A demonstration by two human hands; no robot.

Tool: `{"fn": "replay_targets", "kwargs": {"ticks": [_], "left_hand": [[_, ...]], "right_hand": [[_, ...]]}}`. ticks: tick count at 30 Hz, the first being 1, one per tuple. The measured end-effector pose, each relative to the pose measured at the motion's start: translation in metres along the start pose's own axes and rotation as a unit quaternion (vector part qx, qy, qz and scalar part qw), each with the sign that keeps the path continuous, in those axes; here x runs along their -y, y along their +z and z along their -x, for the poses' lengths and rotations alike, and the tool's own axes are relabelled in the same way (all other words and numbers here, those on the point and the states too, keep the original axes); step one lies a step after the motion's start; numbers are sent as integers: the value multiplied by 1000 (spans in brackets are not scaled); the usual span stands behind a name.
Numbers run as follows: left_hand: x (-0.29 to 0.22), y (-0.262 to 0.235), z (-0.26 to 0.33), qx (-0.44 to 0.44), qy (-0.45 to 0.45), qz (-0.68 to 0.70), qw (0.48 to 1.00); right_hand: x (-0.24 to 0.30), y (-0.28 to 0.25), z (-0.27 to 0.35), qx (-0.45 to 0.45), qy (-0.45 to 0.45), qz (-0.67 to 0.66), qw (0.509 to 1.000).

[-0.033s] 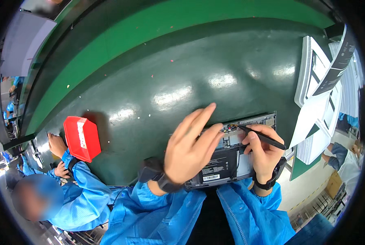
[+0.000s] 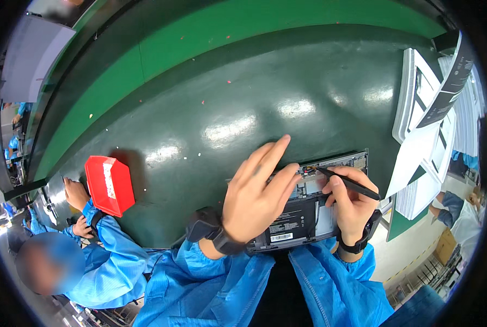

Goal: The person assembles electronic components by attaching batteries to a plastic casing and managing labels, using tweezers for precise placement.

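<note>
Blue-sleeved, the right hand [image 2: 352, 206] pinches a black tool [image 2: 359, 188]; the left hand [image 2: 251, 204] spreads over the laptop [image 2: 293, 219].

1. Battery [image 2: 298, 211]: rows of small pale print and a white barcode label [image 2: 281, 237], too fine to read.
2. Sheet [image 2: 445, 98] at right: pale print on its dark part, illegible.
3. Bin [image 2: 125, 188]: white strip [image 2: 110, 180], any lettering too small to tell.
</note>
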State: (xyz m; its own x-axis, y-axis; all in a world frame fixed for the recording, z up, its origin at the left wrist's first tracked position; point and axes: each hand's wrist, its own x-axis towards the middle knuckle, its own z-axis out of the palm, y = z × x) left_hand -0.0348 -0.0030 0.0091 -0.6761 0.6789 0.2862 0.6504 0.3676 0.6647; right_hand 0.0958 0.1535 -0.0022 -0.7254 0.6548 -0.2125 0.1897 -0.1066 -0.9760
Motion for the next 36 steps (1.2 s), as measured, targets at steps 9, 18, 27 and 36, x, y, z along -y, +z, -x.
{"fn": "replay_targets", "kwargs": {"ticks": [9,18,27,36], "left_hand": [[14,13,2,27,27,21,999],[9,20,2,24,5,29,999],[4,20,4,23,-14,25,999],[1,22,4,10,-43,14,999]], "right_hand": [[7,0,-3,34,35,13,999],[9,3,-4,16,48,-25,998],[5,2,-4,19,31,-42,998],[6,5,-5,28,9,13,999]]}}
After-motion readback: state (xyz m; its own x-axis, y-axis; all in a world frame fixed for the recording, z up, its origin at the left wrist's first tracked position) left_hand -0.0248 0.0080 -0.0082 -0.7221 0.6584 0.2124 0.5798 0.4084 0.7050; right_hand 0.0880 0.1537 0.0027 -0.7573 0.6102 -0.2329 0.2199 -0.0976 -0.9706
